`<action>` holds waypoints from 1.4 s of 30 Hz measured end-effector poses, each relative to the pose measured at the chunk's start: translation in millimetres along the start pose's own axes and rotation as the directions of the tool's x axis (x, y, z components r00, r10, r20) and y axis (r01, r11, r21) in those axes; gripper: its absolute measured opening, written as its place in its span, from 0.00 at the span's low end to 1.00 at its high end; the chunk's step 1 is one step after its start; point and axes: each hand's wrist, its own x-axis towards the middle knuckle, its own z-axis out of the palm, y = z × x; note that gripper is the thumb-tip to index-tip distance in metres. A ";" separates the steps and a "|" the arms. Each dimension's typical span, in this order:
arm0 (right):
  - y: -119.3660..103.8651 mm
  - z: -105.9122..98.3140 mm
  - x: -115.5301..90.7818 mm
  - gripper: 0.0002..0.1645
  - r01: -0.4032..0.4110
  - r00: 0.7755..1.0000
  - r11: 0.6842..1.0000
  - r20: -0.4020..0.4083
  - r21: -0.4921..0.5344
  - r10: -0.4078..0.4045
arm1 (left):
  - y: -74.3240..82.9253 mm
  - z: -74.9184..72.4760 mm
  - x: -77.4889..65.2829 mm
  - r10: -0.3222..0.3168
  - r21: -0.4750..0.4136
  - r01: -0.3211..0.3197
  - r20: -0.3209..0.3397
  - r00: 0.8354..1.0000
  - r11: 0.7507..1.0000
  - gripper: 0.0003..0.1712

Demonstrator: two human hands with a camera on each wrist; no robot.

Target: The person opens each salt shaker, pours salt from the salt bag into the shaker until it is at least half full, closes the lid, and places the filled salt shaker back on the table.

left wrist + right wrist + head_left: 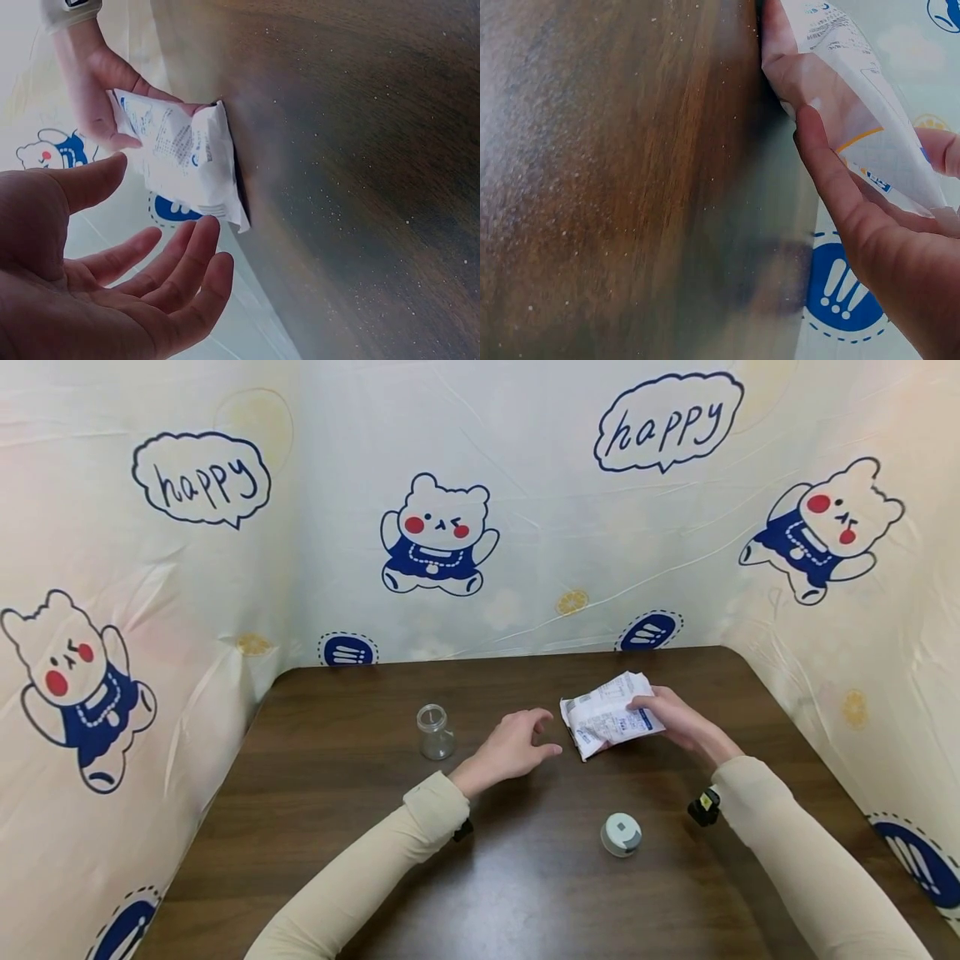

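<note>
My right hand (681, 720) holds a white printed packet (609, 717), thumb on top and fingers underneath. In the right wrist view the fingers (832, 172) spread along the packet's (855, 112) underside, which has an orange line and some blue print. My left hand (517, 745) hovers just left of the packet, its fingers loosely bent and nothing in them. The left wrist view has this hand (127, 277) with its palm turned toward the packet (180, 150), a gap between them. Behind my left wrist stands a small clear glass jar (436, 732) without a lid.
A round whitish lid-like disc (621, 835) lies on the dark wooden table (525, 893), between my forearms and nearer to me. Printed cloth (540, 527) with bears and "happy" bubbles hangs along the table's back and both sides.
</note>
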 end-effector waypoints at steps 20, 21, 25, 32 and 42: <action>-2.2 16.0 6.8 0.36 0.007 0.999 1.000 0.041 -0.015 -0.006 | -0.6 11.6 2.7 -0.019 0.047 0.017 0.040 0.999 0.999 0.27; -2.3 16.6 7.0 0.36 0.007 0.999 1.000 0.044 -0.015 -0.007 | -0.7 12.1 2.6 -0.018 0.048 0.016 0.041 0.999 0.999 0.27; -4.3 19.5 7.3 0.37 0.011 0.998 0.999 0.057 -0.030 -0.009 | -1.5 14.1 2.7 -0.012 0.055 0.010 0.041 0.999 0.998 0.26; -6.1 22.4 8.6 0.37 0.016 0.997 0.999 0.071 -0.046 -0.013 | -0.1 13.8 4.4 -0.002 0.061 0.000 0.032 0.999 0.998 0.26; -5.1 25.4 11.2 0.36 0.027 0.996 0.998 0.085 -0.049 -0.022 | -1.4 14.3 6.2 0.001 0.080 -0.003 0.025 1.000 0.997 0.23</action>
